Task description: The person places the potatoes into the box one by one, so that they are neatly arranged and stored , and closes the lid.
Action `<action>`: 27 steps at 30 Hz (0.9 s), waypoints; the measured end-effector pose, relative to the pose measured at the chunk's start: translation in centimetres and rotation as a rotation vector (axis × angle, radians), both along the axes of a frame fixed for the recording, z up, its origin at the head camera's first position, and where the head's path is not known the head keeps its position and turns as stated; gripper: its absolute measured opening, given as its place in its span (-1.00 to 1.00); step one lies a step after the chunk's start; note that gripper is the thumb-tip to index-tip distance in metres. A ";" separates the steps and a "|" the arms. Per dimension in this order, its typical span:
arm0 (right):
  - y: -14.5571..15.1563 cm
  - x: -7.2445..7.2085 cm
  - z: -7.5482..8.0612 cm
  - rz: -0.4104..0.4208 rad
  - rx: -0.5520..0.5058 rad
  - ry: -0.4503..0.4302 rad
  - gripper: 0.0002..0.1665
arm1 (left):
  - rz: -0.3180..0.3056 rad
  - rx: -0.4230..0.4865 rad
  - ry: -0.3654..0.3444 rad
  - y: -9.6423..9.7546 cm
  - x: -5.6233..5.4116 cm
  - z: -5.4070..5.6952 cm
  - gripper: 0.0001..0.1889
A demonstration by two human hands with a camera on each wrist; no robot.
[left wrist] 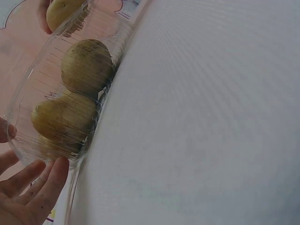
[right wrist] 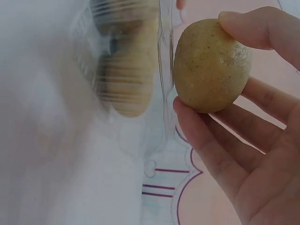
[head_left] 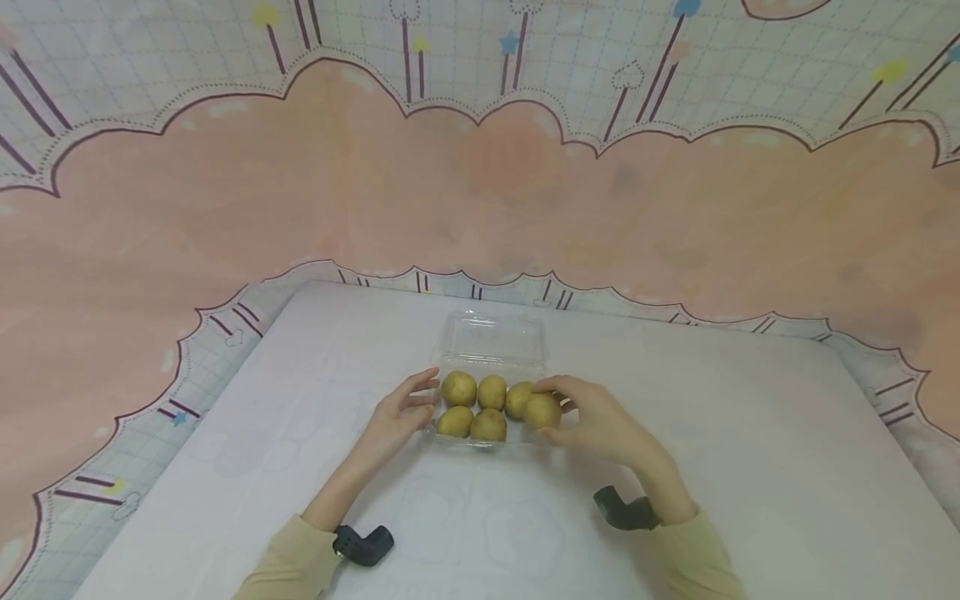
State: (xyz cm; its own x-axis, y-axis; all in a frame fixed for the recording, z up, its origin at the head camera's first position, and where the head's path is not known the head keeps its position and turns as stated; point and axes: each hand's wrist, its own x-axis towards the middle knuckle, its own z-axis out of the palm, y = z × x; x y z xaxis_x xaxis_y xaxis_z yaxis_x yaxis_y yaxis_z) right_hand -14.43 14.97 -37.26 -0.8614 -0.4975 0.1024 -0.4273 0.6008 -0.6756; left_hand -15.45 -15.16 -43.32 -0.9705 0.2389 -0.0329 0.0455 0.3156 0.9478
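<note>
A clear plastic clamshell box (head_left: pixel 517 442) holds several potatoes (head_left: pixel 459 389) in two rows. My right hand (head_left: pixel 603 421) pinches a potato (right wrist: pixel 211 65) between thumb and fingertips, at the box's right end. In the right wrist view that potato is beside the rim, higher than the ones seen through the ribbed wall. At the left end of the box is my left hand (head_left: pixel 397 412), its fingers loosely extended. In the left wrist view its fingertips (left wrist: pixel 58 168) rest by the ribbed plastic corner, holding no potato.
The box's transparent lid (head_left: pixel 495 340) lies folded back on the far side. A white tabletop (head_left: pixel 750 450) spreads around it, with a patterned cloth (head_left: pixel 480 192) behind. Each wrist wears a black camera mount, such as the left one (head_left: pixel 363 546).
</note>
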 end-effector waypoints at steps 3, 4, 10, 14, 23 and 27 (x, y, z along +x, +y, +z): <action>-0.4 0.0 0.0 0.008 0.018 0.009 -0.40 | 0.004 0.000 -0.003 0.0 0.0 0.0 -0.42; -0.5 -0.1 0.0 0.014 0.022 0.018 -0.40 | 0.004 0.001 -0.003 0.0 0.0 0.0 -0.42; -1.1 -0.4 -0.2 0.043 0.048 0.059 -0.40 | 0.008 0.001 -0.001 0.1 -0.1 0.0 -0.42; -1.5 -0.4 -0.4 0.055 0.068 0.065 -0.39 | 0.008 -0.002 -0.002 0.0 -0.1 0.0 -0.42; -2.0 -0.6 -0.8 0.040 0.157 0.060 -0.40 | 0.004 -0.002 0.006 0.1 -0.1 0.0 -0.41; -2.0 -0.8 -1.0 0.036 0.164 0.024 -0.41 | 0.008 -0.008 0.006 0.1 -0.1 0.0 -0.42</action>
State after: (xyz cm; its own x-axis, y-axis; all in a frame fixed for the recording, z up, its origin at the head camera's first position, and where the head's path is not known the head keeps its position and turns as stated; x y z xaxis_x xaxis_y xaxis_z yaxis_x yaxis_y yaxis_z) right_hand -15.26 12.96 -38.27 -0.8408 -0.5401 0.0377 -0.4659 0.6862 -0.5587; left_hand -15.50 -15.06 -43.32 -0.9727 0.2304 -0.0294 0.0481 0.3239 0.9449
